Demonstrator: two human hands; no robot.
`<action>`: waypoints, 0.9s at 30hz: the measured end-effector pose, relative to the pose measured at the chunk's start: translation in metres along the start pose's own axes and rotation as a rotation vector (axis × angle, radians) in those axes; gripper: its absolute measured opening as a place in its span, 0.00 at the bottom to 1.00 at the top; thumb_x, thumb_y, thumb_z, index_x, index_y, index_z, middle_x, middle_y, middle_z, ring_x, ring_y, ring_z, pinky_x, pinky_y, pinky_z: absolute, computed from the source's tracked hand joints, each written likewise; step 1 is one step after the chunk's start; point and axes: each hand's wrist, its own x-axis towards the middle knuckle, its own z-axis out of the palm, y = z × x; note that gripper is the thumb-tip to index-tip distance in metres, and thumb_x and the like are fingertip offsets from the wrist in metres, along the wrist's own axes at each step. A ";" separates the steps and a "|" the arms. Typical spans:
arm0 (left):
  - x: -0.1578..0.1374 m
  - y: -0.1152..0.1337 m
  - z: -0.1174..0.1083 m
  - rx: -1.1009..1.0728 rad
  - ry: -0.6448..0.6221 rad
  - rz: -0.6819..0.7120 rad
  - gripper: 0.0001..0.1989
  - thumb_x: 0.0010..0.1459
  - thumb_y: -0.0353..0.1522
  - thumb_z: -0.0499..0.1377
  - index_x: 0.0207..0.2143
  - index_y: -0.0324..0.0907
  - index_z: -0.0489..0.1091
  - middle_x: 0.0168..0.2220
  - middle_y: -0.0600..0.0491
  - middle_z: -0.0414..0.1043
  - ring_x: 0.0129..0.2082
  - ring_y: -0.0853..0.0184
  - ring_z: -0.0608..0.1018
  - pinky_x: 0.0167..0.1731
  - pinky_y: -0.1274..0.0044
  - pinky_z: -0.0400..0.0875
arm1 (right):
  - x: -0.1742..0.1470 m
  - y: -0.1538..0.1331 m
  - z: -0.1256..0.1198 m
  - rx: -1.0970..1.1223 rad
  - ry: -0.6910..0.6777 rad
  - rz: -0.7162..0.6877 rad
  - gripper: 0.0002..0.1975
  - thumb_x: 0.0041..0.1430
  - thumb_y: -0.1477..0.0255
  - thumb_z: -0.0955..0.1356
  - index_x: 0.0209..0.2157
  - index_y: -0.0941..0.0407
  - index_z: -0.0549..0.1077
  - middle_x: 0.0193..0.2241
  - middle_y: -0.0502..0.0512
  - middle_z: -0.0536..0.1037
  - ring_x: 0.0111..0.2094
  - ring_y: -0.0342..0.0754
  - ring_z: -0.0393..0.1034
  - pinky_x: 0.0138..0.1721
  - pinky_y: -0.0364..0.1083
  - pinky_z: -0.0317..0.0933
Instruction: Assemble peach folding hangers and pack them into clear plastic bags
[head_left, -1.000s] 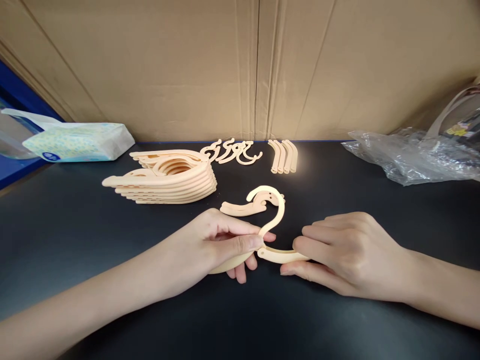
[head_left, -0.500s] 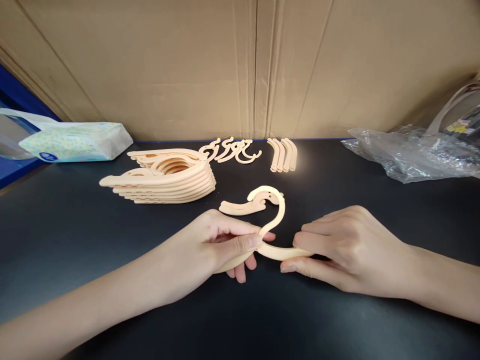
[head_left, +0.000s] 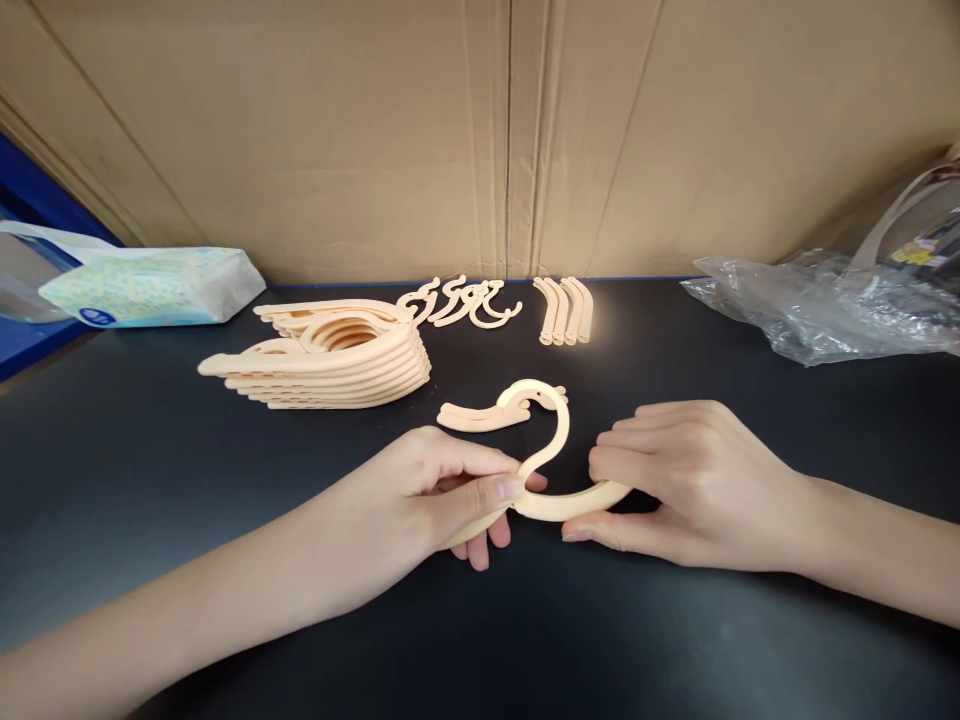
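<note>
Right hand holds the cream hanger arm tilted higher than before

No word or number can be read. At the left of the frame, a soft pack with a pale blue-and-yellow pattern bears a dark blue oval mark low on its near side; the lighter shapes inside the oval are too small and blurred to make out. Near the right edge of the frame, a strapped item shows a yellow print, equally blurred, whose shapes cannot be told as letters or a picture.
</note>
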 end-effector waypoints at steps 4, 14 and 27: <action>-0.002 0.003 0.000 0.093 -0.021 0.027 0.18 0.68 0.42 0.52 0.37 0.40 0.77 0.27 0.56 0.72 0.26 0.72 0.75 0.26 0.83 0.68 | 0.003 0.006 -0.003 -0.053 0.050 0.032 0.29 0.65 0.50 0.64 0.20 0.57 0.67 0.16 0.44 0.61 0.18 0.40 0.53 0.25 0.44 0.47; -0.004 0.008 0.005 0.249 -0.020 0.051 0.17 0.67 0.37 0.52 0.29 0.39 0.73 0.24 0.57 0.71 0.23 0.74 0.73 0.23 0.85 0.64 | 0.005 0.010 -0.001 -0.032 0.126 0.174 0.36 0.50 0.39 0.69 0.42 0.59 0.68 0.33 0.54 0.76 0.31 0.48 0.69 0.35 0.47 0.60; -0.007 0.009 0.003 0.419 -0.077 0.176 0.14 0.65 0.33 0.52 0.29 0.40 0.74 0.22 0.56 0.64 0.21 0.72 0.65 0.17 0.81 0.54 | 0.005 0.007 0.000 0.055 0.114 0.145 0.41 0.46 0.42 0.72 0.51 0.58 0.65 0.46 0.62 0.78 0.42 0.55 0.72 0.41 0.51 0.61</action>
